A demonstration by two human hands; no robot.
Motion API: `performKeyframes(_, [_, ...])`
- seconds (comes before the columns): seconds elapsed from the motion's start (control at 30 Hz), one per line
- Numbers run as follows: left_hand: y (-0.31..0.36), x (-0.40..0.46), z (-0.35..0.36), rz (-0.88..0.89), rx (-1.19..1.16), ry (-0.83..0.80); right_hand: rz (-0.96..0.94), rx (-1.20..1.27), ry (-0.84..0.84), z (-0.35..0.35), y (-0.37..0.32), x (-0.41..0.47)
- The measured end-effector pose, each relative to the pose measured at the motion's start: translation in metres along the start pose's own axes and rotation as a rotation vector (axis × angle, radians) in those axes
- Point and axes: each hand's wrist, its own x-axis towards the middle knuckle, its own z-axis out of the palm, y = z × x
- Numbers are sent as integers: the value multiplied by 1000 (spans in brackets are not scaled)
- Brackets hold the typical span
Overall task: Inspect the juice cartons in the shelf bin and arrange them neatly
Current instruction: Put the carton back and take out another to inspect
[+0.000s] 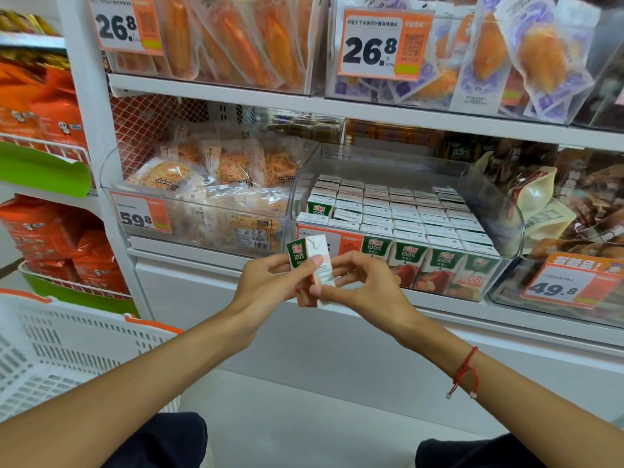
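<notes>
Green-and-white juice carton [312, 270], upright, we hold in front of the clear shelf bin [499, 211], left hand [270, 282] and right hand [361, 282] pinching its sides with curled fingers.

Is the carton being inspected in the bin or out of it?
Out. Both hands, left hand and right hand, hold the juice carton in front of the clear shelf bin, below its rim.
</notes>
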Motion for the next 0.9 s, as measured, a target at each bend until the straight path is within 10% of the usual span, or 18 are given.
performKeyframes(0.4, [3, -4, -1, -17, -57, -140, 230, 354, -460, -25, 0, -1])
performKeyframes(0.9, [-1, -1, 5, 75, 188, 85, 84, -33, -17, -4, 3, 2])
